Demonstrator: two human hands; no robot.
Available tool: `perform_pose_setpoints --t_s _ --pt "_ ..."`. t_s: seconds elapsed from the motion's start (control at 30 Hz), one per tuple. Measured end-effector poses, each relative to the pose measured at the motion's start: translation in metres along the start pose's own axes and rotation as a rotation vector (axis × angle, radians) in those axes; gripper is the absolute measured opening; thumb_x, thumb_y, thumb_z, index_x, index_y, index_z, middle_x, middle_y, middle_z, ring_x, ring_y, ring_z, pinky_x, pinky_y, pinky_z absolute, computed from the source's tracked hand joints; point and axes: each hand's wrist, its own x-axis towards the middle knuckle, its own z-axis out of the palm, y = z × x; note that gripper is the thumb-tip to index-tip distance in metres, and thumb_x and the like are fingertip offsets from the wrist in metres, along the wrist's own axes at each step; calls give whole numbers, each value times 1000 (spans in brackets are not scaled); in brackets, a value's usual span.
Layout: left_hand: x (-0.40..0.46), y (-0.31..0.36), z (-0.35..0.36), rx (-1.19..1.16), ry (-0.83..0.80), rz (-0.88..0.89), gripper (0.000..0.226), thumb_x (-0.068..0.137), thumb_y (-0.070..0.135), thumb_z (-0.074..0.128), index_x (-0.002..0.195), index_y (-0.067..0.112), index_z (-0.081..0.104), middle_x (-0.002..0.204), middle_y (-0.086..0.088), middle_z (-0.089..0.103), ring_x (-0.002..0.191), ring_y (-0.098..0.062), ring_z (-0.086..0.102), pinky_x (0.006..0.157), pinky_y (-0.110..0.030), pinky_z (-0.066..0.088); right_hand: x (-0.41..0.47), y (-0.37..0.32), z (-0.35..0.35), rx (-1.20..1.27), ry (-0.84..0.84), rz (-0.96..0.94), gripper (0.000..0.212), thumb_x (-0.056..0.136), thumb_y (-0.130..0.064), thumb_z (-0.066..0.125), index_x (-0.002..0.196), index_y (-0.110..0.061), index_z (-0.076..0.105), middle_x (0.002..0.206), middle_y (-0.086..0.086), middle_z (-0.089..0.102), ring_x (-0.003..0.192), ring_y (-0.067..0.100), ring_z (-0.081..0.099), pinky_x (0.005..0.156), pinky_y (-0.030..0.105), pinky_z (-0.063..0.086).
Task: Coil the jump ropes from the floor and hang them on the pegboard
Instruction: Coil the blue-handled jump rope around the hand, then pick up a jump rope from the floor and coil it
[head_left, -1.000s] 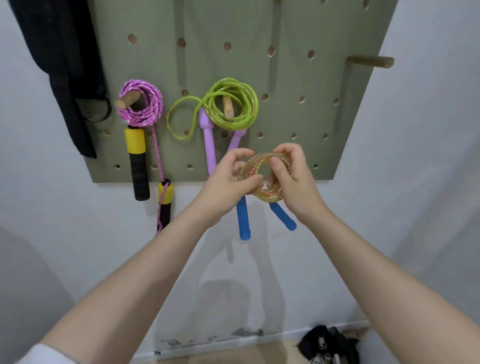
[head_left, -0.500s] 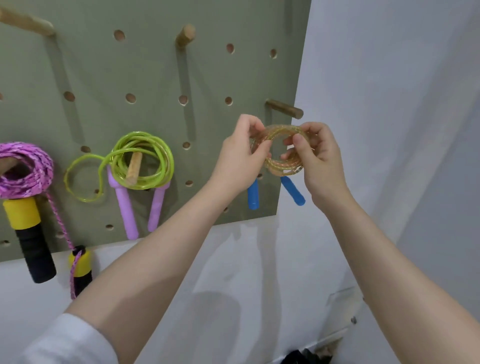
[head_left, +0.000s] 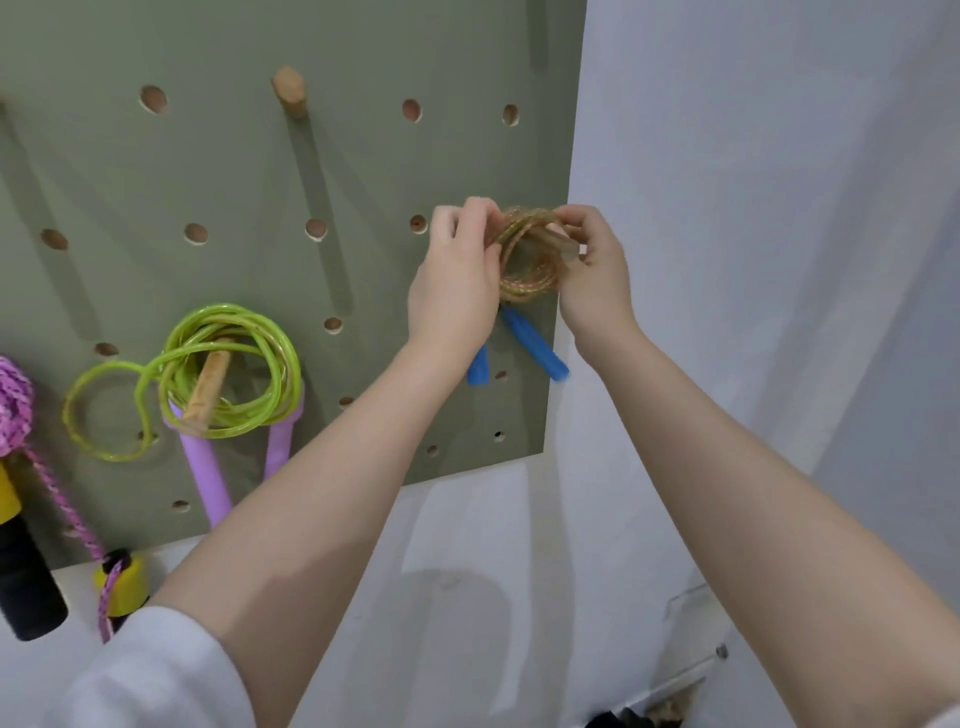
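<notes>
At the right edge of the pegboard (head_left: 249, 171), both hands hold a small gold coil (head_left: 527, 260) up against the board, threading it over a wooden peg (head_left: 563, 244) that pokes through the loop. Left hand (head_left: 457, 291) pinches the coil's left side, fingers curled round the strands; right hand (head_left: 592, 270) pinches the right side near the peg tip. Two blue handles (head_left: 535, 353) dangle below the coil, just in front of the board.

Handling guess: rope looks thin, glossy and springy (plastic cord), so the loops likely want to spring open if either grip lets go early. Light, not fragile. Best hold is where the strands bunch together, pinching all loops at once, and release only once the whole bundle sits behind the peg tip. The handles' weight should then pull it down and keep it seated.

Hard to tell: whether every loop is over the peg or only some, since fingers cover the top of the coil. One handle is mostly hidden behind the left wrist. The green rope (head_left: 228, 374) already hangs on its peg; the pink rope (head_left: 15, 405) is cut off by the left frame edge. Floor not in view, so any remaining ropes can't be checked.
</notes>
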Motion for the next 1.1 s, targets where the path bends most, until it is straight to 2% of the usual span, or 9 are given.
perform_pose_setpoints --t_s 0.13,0.23,0.3,0.4,0.47,0.53,0.73,0.9,1.1 --pt "12 -17 3 259 61 90 21 93 16 47 112 13 56 106 -9 52 97 -27 47 72 -39 43 14 14 8 -132 48 -34 12 88 -27 55 90 -25 67 96 2 63 93 15 58 79 26 47" --pt "20 -17 7 330 69 59 19 93 19 46 110 17 56 104 -7 51 98 -26 44 74 -31 32 18 14 17 -239 82 -10 19 84 -29 48 77 -30 66 92 10 62 69 9 51 59 21 35" --pt "20 -12 8 340 57 12 20 94 20 45 112 18 54 107 -6 49 100 -25 43 75 -30 31 16 10 19 -301 95 28 21 85 -26 44 78 -31 63 94 9 58 62 7 46 55 22 33" --pt "7 -8 1 205 -23 -36 29 95 24 44 123 18 50 120 -7 46 111 -26 41 87 -36 38 -3 8 18 -325 66 39 28 90 -24 40 112 -26 56 110 6 56 89 18 57 82 34 46" --pt "-10 -8 -8 108 -47 -48 38 96 26 43 132 17 43 132 -8 39 119 -27 39 96 -39 37 -26 11 17 -285 55 90 49 95 -29 40 142 -19 29 129 7 46 112 21 50 98 37 41" --pt "-32 -9 -17 70 -62 -44 45 95 25 43 138 15 35 141 -8 34 127 -26 34 101 -38 33 -53 13 14 -238 77 149 61 95 -31 41 147 -20 14 138 6 34 120 24 45 102 40 40" --pt "-117 -21 -43 76 -258 3 53 85 11 52 136 10 38 142 -10 32 127 -29 36 103 -38 33 -140 8 9 -257 24 216 48 93 -18 43 139 -14 29 140 6 32 114 25 50 101 38 41" --pt "-192 -49 -73 31 -413 -87 50 86 10 51 135 9 39 139 -9 34 111 -26 50 91 -37 44 -227 9 13 -364 -137 288 29 93 -12 42 122 -12 48 128 2 40 74 3 48 82 22 39" --pt "-313 -87 -92 10 -602 -312 40 91 12 47 131 12 43 137 -3 39 92 -20 58 83 -28 43 -363 47 17 -497 -437 451 23 91 -11 44 109 -11 59 122 2 44 84 14 52 79 21 36"
